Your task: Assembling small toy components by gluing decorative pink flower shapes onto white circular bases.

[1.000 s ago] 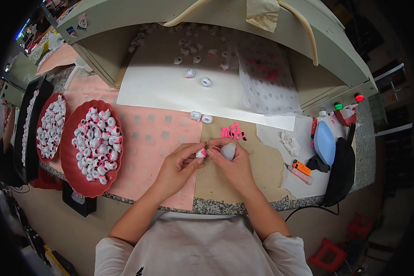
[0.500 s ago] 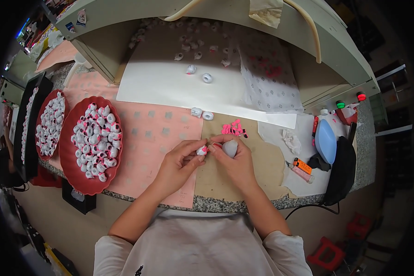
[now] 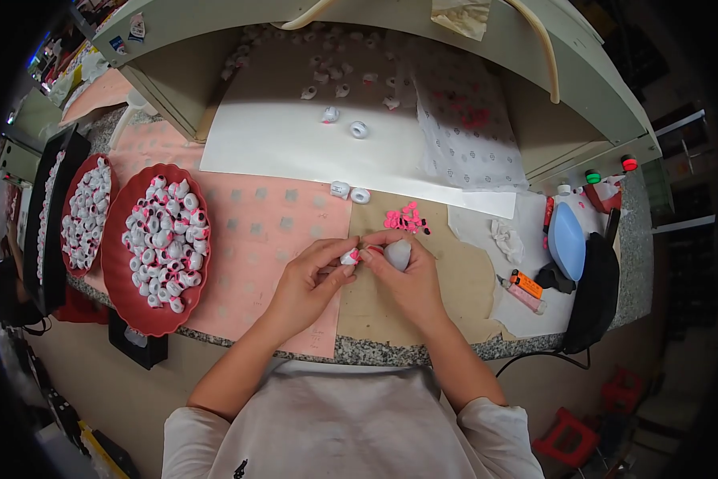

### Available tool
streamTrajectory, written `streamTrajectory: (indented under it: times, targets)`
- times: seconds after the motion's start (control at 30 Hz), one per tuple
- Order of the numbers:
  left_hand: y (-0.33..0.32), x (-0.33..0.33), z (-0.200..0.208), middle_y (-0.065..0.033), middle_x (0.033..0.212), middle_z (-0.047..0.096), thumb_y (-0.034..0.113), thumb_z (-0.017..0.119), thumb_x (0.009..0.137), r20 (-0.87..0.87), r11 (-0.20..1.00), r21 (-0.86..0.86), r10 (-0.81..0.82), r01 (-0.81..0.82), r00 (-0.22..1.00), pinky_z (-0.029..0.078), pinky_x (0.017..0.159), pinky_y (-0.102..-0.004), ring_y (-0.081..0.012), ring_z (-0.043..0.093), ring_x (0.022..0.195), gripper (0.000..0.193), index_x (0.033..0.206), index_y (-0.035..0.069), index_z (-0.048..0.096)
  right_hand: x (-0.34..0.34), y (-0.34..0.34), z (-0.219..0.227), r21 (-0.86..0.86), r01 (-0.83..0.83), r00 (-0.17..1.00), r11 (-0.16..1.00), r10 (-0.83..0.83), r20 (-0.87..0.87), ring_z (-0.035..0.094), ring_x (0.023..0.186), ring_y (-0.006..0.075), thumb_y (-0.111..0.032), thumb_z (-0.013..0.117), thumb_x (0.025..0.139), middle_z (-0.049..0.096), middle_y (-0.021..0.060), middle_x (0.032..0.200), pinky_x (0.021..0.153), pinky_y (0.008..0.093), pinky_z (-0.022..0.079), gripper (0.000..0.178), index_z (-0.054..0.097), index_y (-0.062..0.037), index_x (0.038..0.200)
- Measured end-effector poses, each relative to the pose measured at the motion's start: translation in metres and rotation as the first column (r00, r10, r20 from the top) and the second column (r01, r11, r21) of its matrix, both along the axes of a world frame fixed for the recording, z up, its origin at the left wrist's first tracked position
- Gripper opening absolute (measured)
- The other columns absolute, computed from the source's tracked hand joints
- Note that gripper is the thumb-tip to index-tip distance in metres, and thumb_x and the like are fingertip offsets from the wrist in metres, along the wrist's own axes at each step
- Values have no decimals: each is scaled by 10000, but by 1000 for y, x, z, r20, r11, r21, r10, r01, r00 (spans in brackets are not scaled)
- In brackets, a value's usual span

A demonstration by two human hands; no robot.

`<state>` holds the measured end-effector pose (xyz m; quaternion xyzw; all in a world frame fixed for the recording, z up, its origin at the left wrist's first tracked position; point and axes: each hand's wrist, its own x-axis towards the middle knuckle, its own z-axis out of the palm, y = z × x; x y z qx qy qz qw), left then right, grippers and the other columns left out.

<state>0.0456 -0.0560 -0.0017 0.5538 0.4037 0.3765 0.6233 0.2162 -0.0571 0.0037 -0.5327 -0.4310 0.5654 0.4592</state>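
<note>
Over the brown paper, the fingers of my left hand [image 3: 299, 285] pinch a small white bead-like piece with pink on it [image 3: 349, 257]. Close against it, my right hand [image 3: 411, 283] is closed round a whitish, rounded, bulb-like thing [image 3: 397, 255]; its thumb and fingertips meet at the piece. What exactly lies between the fingertips is too small to make out. Just beyond my hands lies a scatter of bright pink flat bits [image 3: 403, 217], a few of them dark. Two white ring-like pieces [image 3: 359, 195] stand at the edge of the white sheet.
A red scalloped dish [image 3: 115, 299] full of white and pink pieces stands left, beside another red dish [image 3: 113, 176] and a black tray [image 3: 53, 279]. Ahead arches a grey booth [image 3: 163, 96]. Rightward lie an orange lighter [image 3: 526, 285], a blue dish [image 3: 566, 242] and a black pouch [image 3: 594, 295].
My hands keep nearly the same place and hold the same things. The whole view has shifted very slightly.
</note>
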Motion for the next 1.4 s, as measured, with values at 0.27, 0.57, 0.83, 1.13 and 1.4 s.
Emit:
streamTrajectory:
  times: [0.27,0.57,0.83,1.13,1.4]
  targets:
    - [-1,1,-2,-70,1197,465,7,515,901,-10,1000,-1,-1,1,1000,525,853,-270,-105,521,951,376,1275,43,496,1,-1,-5,5,13,1000,1000,-13,-2,582,872,75,-30,654,826,619,18,959,779,213,474,173,595,-18,988]
    - [-1,1,-2,-70,1195,470,10,521,899,0,1000,-2,10,-10,1000,525,848,-267,-106,523,949,375,1272,44,499,-1,-3,-5,12,6,1000,1000,-6,-9,579,860,73,-32,651,831,619,20,948,775,209,472,155,597,-16,975]
    - [-1,1,-3,-65,1190,470,6,528,894,-10,1000,-23,16,-16,1000,524,847,-263,-108,528,948,370,1261,38,506,-2,-3,-8,38,12,1000,999,-12,2,575,841,72,-36,654,831,619,18,937,765,213,471,146,599,-18,965]
    - [-1,2,-4,-64,1176,471,-8,521,892,0,1000,-13,16,-16,1000,523,852,-262,-106,528,942,372,1261,34,505,0,-2,-7,30,27,1000,999,-27,-3,575,840,68,-33,653,831,619,16,927,758,210,471,141,598,-22,960]
    - [-1,3,-3,-65,1178,473,-3,524,892,4,1000,-12,22,-22,1000,524,846,-258,-108,527,944,369,1259,37,508,0,-4,-7,38,19,1000,999,-18,-11,574,849,65,-36,655,831,615,11,929,756,208,470,142,596,-25,960]
